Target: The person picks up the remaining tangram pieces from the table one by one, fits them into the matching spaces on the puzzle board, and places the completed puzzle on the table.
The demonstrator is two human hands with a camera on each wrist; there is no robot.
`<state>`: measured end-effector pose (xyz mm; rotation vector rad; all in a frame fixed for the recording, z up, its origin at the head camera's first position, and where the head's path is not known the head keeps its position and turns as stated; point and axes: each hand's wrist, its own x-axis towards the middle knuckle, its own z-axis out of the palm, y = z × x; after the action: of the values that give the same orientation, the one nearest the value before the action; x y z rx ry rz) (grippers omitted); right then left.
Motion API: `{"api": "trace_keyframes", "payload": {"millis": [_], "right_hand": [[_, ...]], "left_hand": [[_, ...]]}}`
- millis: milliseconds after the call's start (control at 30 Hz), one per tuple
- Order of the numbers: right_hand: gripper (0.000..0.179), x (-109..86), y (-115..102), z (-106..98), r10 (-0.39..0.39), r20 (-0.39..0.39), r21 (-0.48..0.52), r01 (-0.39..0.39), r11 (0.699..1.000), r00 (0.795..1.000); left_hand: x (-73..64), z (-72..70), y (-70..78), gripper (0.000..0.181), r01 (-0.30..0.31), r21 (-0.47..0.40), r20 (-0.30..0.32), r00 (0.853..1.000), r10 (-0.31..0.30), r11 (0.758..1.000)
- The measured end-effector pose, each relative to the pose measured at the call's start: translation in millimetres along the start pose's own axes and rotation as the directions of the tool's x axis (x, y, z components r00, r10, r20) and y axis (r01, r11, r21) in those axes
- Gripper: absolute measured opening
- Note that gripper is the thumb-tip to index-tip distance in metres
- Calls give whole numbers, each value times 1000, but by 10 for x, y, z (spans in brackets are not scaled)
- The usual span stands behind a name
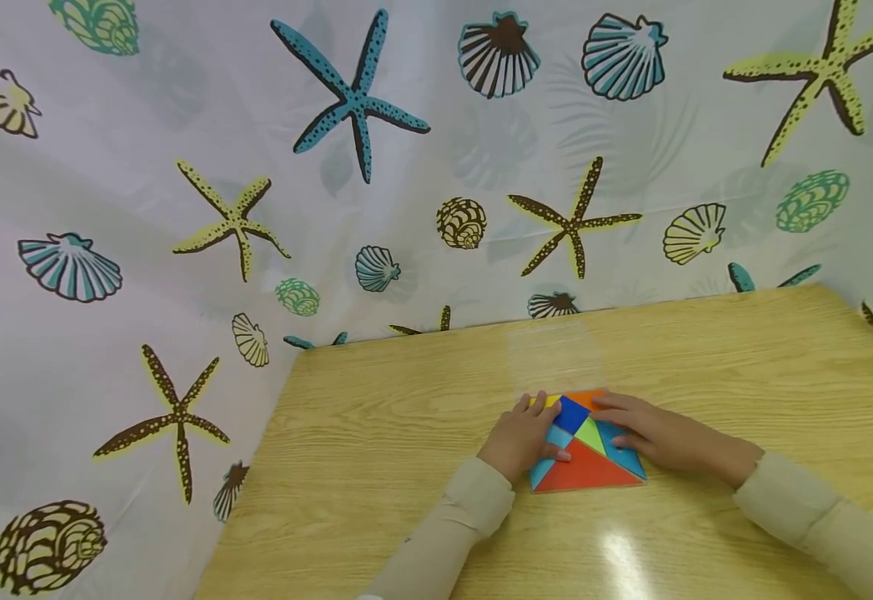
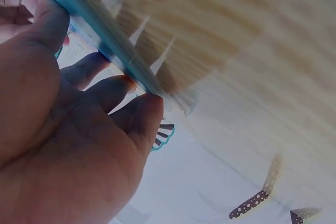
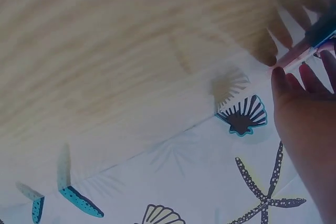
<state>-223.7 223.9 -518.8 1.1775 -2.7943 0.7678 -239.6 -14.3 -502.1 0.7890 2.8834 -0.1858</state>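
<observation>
A tangram [image 1: 590, 472] of flat coloured pieces lies on the table. A large red triangle faces the near side, and a dark blue square [image 1: 572, 414] sits near the far side. Around them are yellow, orange, light green and blue pieces. My left hand [image 1: 517, 438] rests along the left edge, its fingers on the yellow piece and its thumb over the red one. At the right edge, my right hand [image 1: 657, 433] touches the orange and blue pieces. Seen from the left wrist, the fingertips [image 2: 148, 109] meet the puzzle's side edge. Parts of several pieces are hidden under the fingers.
The wooden table [image 1: 376, 433] stretches out around the puzzle. A clear, shiny rectangular patch [image 1: 554, 354] lies just beyond it. A white curtain [image 1: 421, 167] printed with shells and starfish hangs along the back and left sides.
</observation>
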Motion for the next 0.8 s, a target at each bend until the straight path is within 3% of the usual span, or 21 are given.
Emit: {"api": "trace_keyframes", "payload": {"millis": [200, 433, 667, 800], "right_hand": [[47, -67, 6, -11, 7, 43, 49, -9, 999, 999], [44, -32, -54, 7, -22, -2, 2, 22, 1000, 1000], [46, -16, -107, 23, 38, 34, -24, -37, 999, 999], [47, -22, -157, 73, 35, 8, -117, -33, 993, 999]], "left_hand": [[-8, -15, -5, 78, -1, -3, 8, 1000, 1, 1000], [-13, -18, -8, 78, -4, -7, 13, 1000, 4, 1000], [0, 8, 25, 77, 3, 46, 0, 1000, -3, 999], [30, 39, 76, 77, 9, 99, 0, 1000, -9, 995]]}}
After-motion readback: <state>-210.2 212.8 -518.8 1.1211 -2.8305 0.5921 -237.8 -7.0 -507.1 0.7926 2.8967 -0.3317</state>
